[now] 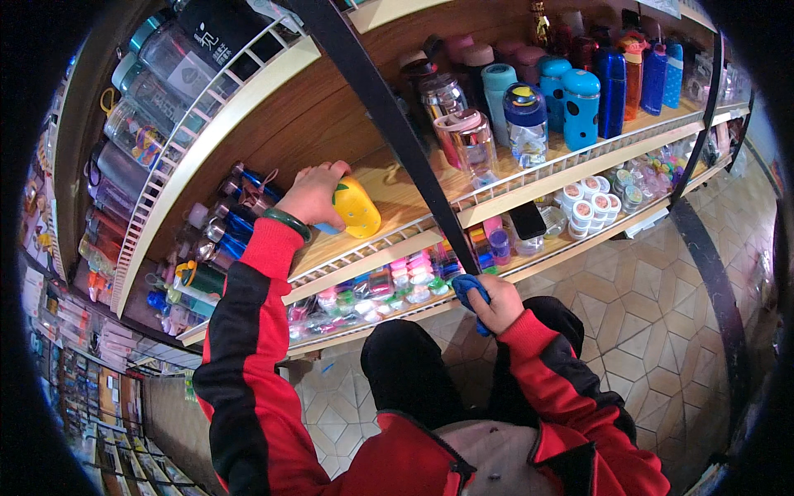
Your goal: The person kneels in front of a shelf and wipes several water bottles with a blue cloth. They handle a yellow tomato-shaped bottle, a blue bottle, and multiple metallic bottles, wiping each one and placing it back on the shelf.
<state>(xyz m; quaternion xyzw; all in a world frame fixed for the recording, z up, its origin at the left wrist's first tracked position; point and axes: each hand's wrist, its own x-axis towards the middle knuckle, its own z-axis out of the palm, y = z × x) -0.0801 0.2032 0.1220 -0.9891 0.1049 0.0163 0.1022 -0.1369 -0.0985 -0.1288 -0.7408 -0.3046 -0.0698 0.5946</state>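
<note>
My left hand is around one end of a yellow bottle with small pale spots and a green leaf-like patch, on the wooden shelf. Part of the bottle is hidden by my fingers, and a bit of blue shows under the thumb. A green bangle circles that wrist. In front of the black shelf post, my right hand grips a crumpled blue cloth. Several metallic blue bottles lie to the left of my left hand.
Right of the black post, several upright bottles crowd the shelf, among them a blue spotted one. A low white wire rail edges the shelf. Below are a black phone, white-lidded jars and small colourful goods.
</note>
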